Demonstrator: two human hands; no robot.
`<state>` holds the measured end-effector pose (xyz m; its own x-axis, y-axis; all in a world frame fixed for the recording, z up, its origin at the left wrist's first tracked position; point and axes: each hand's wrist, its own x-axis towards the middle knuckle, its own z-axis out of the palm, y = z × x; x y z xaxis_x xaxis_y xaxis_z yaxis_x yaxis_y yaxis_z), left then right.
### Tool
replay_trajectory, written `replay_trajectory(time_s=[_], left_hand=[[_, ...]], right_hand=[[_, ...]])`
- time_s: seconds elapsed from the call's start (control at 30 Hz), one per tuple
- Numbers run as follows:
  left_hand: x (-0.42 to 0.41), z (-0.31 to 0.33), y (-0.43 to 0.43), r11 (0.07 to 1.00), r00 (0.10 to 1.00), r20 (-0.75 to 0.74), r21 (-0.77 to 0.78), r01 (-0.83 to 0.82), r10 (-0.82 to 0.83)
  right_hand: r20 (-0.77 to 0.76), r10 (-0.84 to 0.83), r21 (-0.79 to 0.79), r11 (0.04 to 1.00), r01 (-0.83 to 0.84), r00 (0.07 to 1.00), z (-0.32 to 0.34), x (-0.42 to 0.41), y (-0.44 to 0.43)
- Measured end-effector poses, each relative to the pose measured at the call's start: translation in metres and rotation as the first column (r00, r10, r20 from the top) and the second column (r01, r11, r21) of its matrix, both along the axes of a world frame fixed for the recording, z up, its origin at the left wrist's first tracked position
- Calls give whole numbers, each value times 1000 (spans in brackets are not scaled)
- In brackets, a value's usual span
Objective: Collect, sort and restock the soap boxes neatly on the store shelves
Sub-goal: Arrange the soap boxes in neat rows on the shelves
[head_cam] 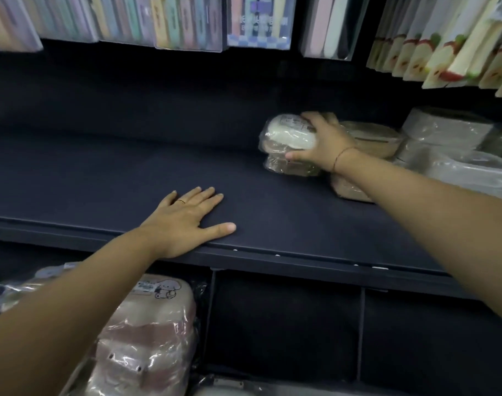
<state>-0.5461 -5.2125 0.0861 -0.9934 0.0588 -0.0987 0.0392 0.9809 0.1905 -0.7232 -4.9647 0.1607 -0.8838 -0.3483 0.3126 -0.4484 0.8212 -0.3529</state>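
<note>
Left hand [184, 221] fingers [212, 195] spread flat on shelf [101, 172] | right hand [324, 144] fingers [297, 155] clasp soap box [289, 135]

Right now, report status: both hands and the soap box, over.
Left hand flat on dark blue shelf, holding nothing. Right hand grips white plastic-wrapped soap box over wrapped brown box. More wrapped boxes stacked close on its right.
</note>
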Motion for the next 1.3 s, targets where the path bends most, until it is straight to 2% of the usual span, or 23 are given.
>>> replay_trajectory(time_s=[0.1, 0.2, 0.5, 0.6, 0.7, 0.8, 0.9, 0.97, 1.03, 1.07, 1.13, 1.17, 1.23, 1.3], left_hand=[[-3, -2, -2, 1000, 1000, -26, 13, 3, -2], [-3, -4, -3, 1000, 999, -41, 22, 2, -1], [2, -5, -1, 997, 996, -84, 77, -14, 21], [7, -3, 0, 994, 989, -140, 104, -33, 47], [10, -2, 2, 993, 973, -220, 111, -51, 74], [28, -4, 12, 991, 912, -404, 129, -22, 73], [82, -11, 49, 969, 729, -684, 153, 193, -38], [126, -27, 83, 924, 673, -717, 106, 367, -185], [157, -59, 105, 877, 744, -579, 101, 470, -332], [165, -79, 111, 872, 808, -451, 118, 475, -379], [172, -118, 111, 908, 916, -117, 136, 397, -383], [173, -136, 109, 932, 936, 22, 109, 346, -351], [174, -165, 106, 959, 939, 196, 22, 283, -282], [175, -183, 106, 968, 926, 295, -23, 252, -234]], right_hand=[[17, -22, 175, 984, 18, 1000, 0, -26, -1], [-42, -48, 333, 941, 59, 998, -8, -45, -2], [-110, -74, 419, 901, 114, 991, -15, -47, -3], [-104, -48, 319, 944, 79, 993, -15, -14, -7], [-87, 83, 89, 993, -76, 993, -18, 56, -10], [-107, 278, -164, 942, -292, 955, -40, 157, 2], [-216, 320, -383, 841, -382, 922, -95, 257, 29], [-108, 266, -446, 848, -286, 958, -154, 305, 47], [136, 198, -333, 932, -144, 971, -220, 334, 62], [274, 163, -235, 967, -98, 948, -254, 343, 71], [538, 98, -51, 995, -84, 837, -308, 358, 85], [634, 81, 17, 993, -118, 769, -328, 364, 90], [749, 70, 97, 972, -213, 659, -355, 376, 90], [782, 86, 128, 947, -294, 618, -370, 383, 81]])
